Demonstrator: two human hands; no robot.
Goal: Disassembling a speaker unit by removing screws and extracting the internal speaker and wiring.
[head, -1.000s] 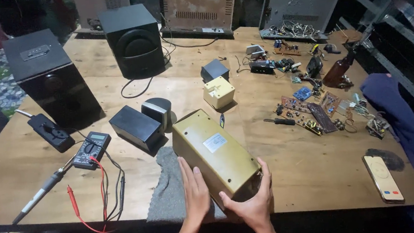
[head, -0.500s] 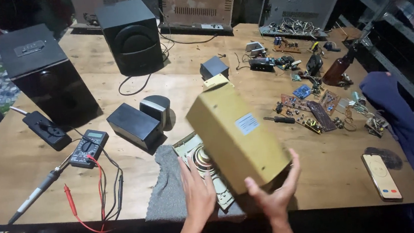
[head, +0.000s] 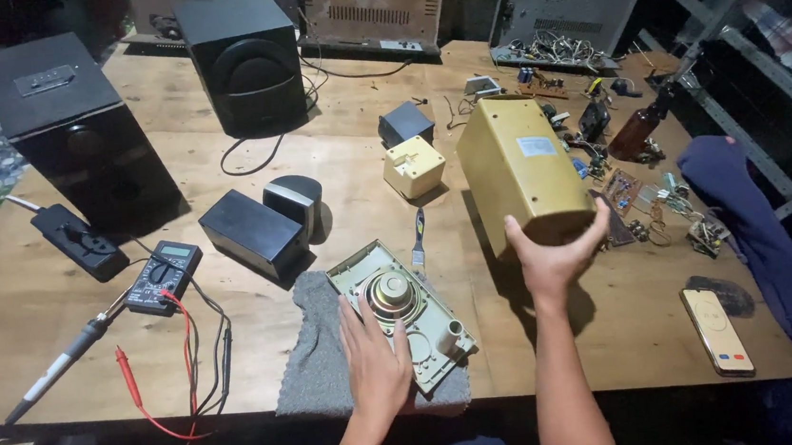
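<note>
My right hand (head: 550,259) grips the near end of a gold-coloured speaker housing (head: 517,169) and holds it lifted above the wooden table (head: 31,312), tilted away to the right. My left hand (head: 374,358) lies flat on the cream front panel (head: 404,310), which carries a round speaker driver (head: 391,293) and a small port tube. The panel rests on a grey cloth (head: 312,359) at the table's front edge.
Two black speakers (head: 72,127) (head: 243,59) stand at the back left. A multimeter (head: 164,276) with red and black leads, a soldering iron (head: 60,366) and a power strip (head: 78,241) lie at left. Small boxes (head: 253,230) (head: 413,167), circuit parts (head: 642,201) and a phone (head: 717,330) lie around.
My right hand has lifted the gold housing off the front panel and carried it up and to the right. The panel with its driver now lies uncovered under my left hand.
</note>
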